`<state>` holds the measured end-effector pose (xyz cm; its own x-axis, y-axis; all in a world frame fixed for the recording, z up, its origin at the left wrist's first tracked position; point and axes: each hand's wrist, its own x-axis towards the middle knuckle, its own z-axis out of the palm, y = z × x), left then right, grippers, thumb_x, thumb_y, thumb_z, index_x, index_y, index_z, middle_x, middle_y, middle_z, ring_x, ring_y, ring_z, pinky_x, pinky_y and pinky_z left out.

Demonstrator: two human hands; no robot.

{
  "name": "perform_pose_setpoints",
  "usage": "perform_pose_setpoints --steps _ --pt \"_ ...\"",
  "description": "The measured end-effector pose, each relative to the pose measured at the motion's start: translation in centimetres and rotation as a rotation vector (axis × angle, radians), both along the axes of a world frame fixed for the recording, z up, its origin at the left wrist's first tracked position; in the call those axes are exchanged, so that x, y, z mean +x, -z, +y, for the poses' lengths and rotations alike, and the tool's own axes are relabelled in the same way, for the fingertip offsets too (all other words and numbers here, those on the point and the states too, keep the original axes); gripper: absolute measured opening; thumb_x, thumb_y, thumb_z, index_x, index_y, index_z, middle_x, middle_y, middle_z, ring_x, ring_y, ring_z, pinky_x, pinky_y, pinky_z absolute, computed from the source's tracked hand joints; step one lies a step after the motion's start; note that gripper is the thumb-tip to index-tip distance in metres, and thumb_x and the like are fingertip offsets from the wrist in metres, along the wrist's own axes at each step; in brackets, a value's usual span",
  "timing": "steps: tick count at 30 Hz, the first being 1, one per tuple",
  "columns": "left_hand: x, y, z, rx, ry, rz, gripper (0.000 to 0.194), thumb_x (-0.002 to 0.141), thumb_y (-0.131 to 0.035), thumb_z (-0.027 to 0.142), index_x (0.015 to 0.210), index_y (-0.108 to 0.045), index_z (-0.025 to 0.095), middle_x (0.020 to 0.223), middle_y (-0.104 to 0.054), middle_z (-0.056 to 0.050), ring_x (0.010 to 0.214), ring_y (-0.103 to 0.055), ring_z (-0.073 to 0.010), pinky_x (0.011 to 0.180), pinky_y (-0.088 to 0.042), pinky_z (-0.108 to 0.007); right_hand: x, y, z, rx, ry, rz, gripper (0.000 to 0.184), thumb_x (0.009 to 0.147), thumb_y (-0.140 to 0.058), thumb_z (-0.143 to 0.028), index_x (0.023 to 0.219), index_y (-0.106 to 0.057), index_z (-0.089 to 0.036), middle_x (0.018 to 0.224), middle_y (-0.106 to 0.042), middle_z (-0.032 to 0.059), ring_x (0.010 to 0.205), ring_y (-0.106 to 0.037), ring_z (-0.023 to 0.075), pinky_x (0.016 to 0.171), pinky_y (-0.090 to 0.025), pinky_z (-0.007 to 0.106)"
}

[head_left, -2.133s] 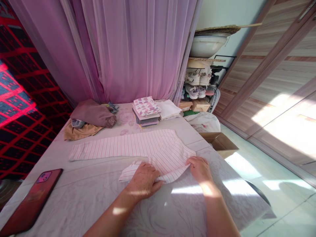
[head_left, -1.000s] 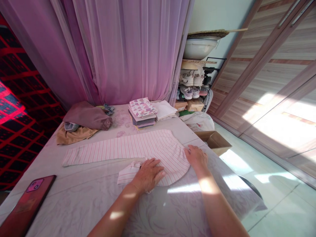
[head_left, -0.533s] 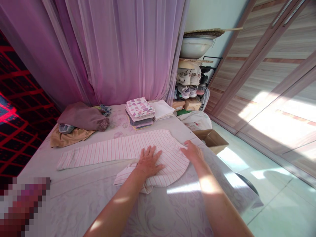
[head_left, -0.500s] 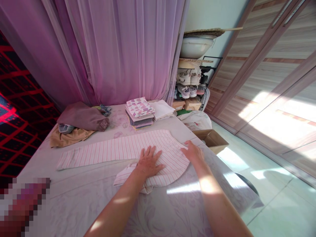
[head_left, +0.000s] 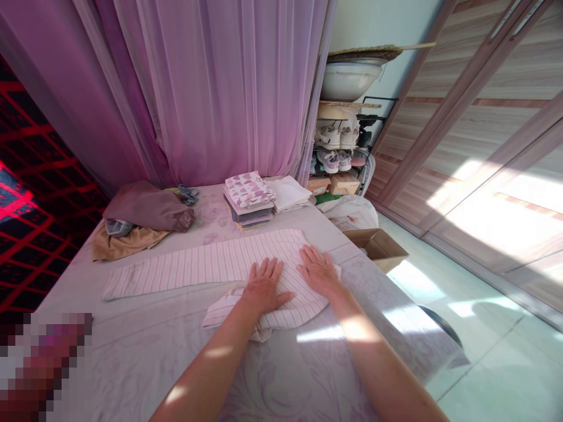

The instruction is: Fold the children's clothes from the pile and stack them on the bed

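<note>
Pink-and-white striped trousers (head_left: pixel 189 268) lie flat on the bed, one leg stretched to the left and the other folded in toward me. My left hand (head_left: pixel 265 287) rests flat on them near the crotch, fingers spread. On the waist end lies my right hand (head_left: pixel 319 272), also flat with its fingers out, partly hiding the cloth beneath. Neither hand grips anything. Behind the trousers stands a stack of folded clothes (head_left: pixel 248 199), a heart-patterned piece on top. Beside it is a folded white cloth (head_left: pixel 290 194).
Crumpled brown and tan clothes (head_left: pixel 145 208) lie at the bed's far left. Past the right edge, an open cardboard box (head_left: pixel 387 249) stands on the floor below a shoe rack (head_left: pixel 336 140). A purple curtain (head_left: pixel 233 88) hangs behind the bed. A wardrobe (head_left: pixel 479 140) is at the right.
My right hand has let go of the waist edge and moved left onto the trousers, flattening out. My left hand has stayed nearly in place.
</note>
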<state>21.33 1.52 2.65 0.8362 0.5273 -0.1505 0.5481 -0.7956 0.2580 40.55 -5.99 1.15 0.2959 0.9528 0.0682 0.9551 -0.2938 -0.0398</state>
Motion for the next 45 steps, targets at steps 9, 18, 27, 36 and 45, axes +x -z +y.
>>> perform_pose_setpoints --steps 9,18,27,36,45 --pt "0.0 -0.4 0.0 -0.038 -0.007 0.015 0.090 0.086 -0.042 0.069 0.154 -0.019 0.015 0.162 -0.013 -0.013 0.150 -0.009 -0.0327 0.119 -0.006 -0.059 -0.8 0.8 -1.2 0.030 0.062 0.005 0.057 0.098 -0.026 -0.040 0.150 -0.035 -0.019 0.158 -0.030 0.0094 0.146 -0.024 0.0257 0.117 -0.015 0.056" --pt "-2.5 -3.7 1.3 -0.123 0.006 -0.069 0.068 0.093 -0.039 0.055 0.150 -0.033 0.018 0.160 -0.025 -0.012 0.148 -0.019 -0.0285 0.120 -0.018 -0.049 -2.0 1.5 -3.0 0.064 0.079 0.001 0.059 0.098 -0.025 -0.042 0.148 -0.039 -0.014 0.156 -0.033 0.0140 0.145 -0.027 0.0287 0.116 -0.016 0.055" --pt "-15.1 1.0 2.2 -0.008 -0.172 -0.384 0.053 0.092 -0.043 0.051 0.137 -0.052 0.025 0.142 -0.056 -0.009 0.133 -0.049 -0.0264 0.111 -0.036 -0.050 -3.7 1.2 -3.5 0.066 0.082 0.025 0.055 0.097 -0.030 -0.038 0.147 -0.040 -0.016 0.156 -0.032 0.0141 0.144 -0.026 0.0290 0.114 -0.018 0.057" --pt "-16.2 0.8 -0.3 -0.284 -0.457 -0.734 0.031 0.084 -0.052 0.049 0.093 -0.065 0.022 0.087 -0.071 -0.003 0.083 -0.066 -0.0199 0.084 -0.053 -0.037 -4.8 0.5 -3.6 0.114 0.015 0.061 0.046 0.097 -0.030 -0.033 0.137 -0.049 -0.021 0.148 -0.045 0.0131 0.137 -0.038 0.0257 0.110 -0.025 0.053" --pt "-19.4 -0.1 1.0 -0.766 -0.791 -1.251 0.031 0.061 -0.071 0.048 0.067 -0.054 0.023 0.058 -0.050 0.003 0.051 -0.045 -0.0131 0.046 -0.041 -0.026 -4.8 0.7 -3.7 0.166 -0.010 0.065 0.042 0.097 -0.033 -0.034 0.132 -0.055 -0.025 0.144 -0.050 0.0106 0.133 -0.041 0.0240 0.109 -0.026 0.050"
